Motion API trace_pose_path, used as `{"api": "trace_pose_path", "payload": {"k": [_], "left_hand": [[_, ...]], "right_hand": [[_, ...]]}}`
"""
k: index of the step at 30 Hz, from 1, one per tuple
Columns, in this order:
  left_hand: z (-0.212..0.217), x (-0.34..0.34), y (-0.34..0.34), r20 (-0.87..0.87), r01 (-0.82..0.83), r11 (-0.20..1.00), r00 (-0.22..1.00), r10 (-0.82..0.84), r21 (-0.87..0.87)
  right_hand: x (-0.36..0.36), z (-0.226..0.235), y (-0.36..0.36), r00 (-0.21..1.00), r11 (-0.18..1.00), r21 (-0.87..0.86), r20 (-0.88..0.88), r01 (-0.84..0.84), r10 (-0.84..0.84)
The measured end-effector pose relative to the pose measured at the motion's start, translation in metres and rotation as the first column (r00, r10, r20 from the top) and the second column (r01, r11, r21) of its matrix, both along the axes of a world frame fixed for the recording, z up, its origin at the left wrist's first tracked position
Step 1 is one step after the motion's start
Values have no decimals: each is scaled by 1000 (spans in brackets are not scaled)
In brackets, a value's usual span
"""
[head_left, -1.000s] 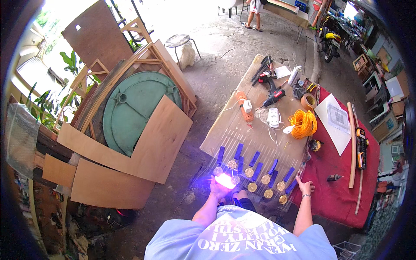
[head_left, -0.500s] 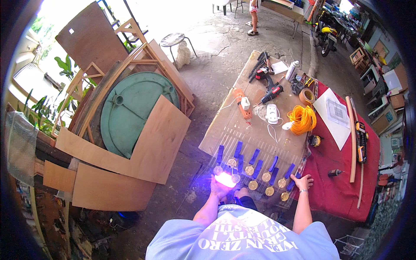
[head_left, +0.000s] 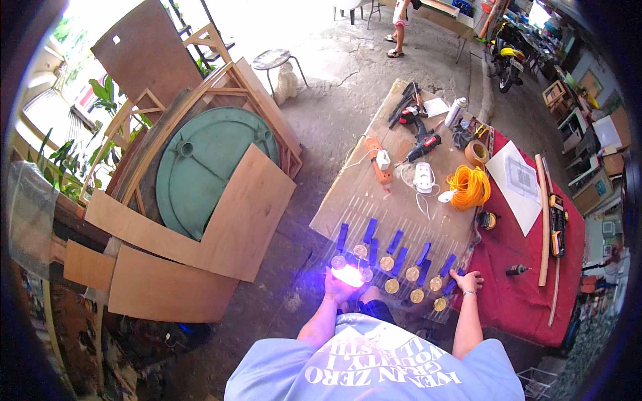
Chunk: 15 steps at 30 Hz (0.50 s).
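Observation:
Gold medals (head_left: 392, 286) with blue ribbons (head_left: 399, 259) lie in two staggered rows along the near edge of a worktable (head_left: 341, 200), over a clear striped sheet. At the row's left end, my left hand (head_left: 339, 286) is closed around a glowing violet-white lamp (head_left: 349, 275); its glare hides the fingertips and the lamp's shape, and washes over the nearest medals. My right hand (head_left: 469, 281) rests at the right end, beside the last ribbon and the table's edge. Its fingers are spread, and I see nothing held in it.
Farther up the table are a cordless drill (head_left: 421, 142), an orange power tool (head_left: 378, 160), a white power strip (head_left: 422, 176), coiled orange cord (head_left: 468, 187) and a tape roll (head_left: 476, 153). Red cloth (head_left: 508, 301) covers the right side. Plywood pieces (head_left: 167, 284) stand left. A person (head_left: 399, 27) stands beyond.
The view has shifted slightly, so the table sits a little lower and to the right. Both hands keep about the same places by the medals, and the lamp stays lit.

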<state>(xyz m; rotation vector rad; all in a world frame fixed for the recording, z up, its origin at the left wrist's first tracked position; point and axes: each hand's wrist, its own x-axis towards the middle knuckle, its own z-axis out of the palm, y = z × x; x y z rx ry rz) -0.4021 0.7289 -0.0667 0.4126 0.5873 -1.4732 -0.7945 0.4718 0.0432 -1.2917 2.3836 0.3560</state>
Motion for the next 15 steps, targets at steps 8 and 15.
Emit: {"api": "trace_pose_path", "payload": {"k": [8,15], "left_hand": [[-4,2,2,-8,-2,1000,1000,2,2],[-4,7,4,-2,-18,1000,1000,18,1]], "right_hand": [[1,3,0,1000,1000,12,6,-5,5],[4,6,-2,999,999,21,40,-33,32]]}}
